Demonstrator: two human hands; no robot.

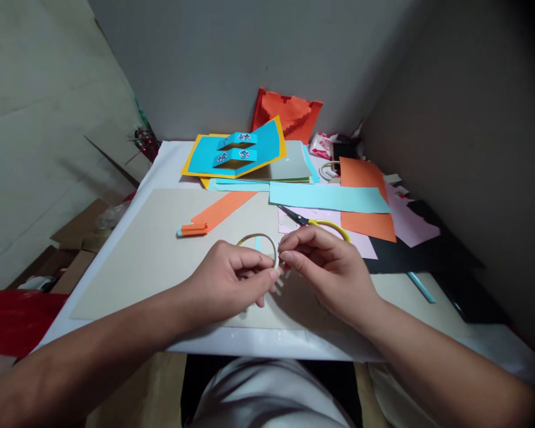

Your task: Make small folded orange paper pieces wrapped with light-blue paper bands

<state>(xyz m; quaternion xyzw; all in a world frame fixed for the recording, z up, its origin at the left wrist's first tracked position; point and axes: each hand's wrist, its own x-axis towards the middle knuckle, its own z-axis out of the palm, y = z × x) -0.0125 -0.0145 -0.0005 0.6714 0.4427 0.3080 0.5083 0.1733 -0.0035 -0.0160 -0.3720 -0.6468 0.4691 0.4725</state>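
Held in my left hand [234,276] is a thin roll of tape [275,252], upright, its edge pinched between thumb and forefinger. My right hand [330,264] is closed in a pinch at the right side of the roll; whatever is between its fingertips is too small to make out. Scissors [298,217] with dark blades and yellow handles lie just behind my right hand, partly hidden by it. Left of them, an orange paper strip [223,209] lies beside a small folded orange paper piece [194,230] with a light blue end.
A blue and yellow pop-up card [258,156] stands open at the back, before a red paper card [289,113]. A light blue strip [330,197] overlaps orange paper [368,223]. Black card [423,255] and a blue stick [421,288] lie right.
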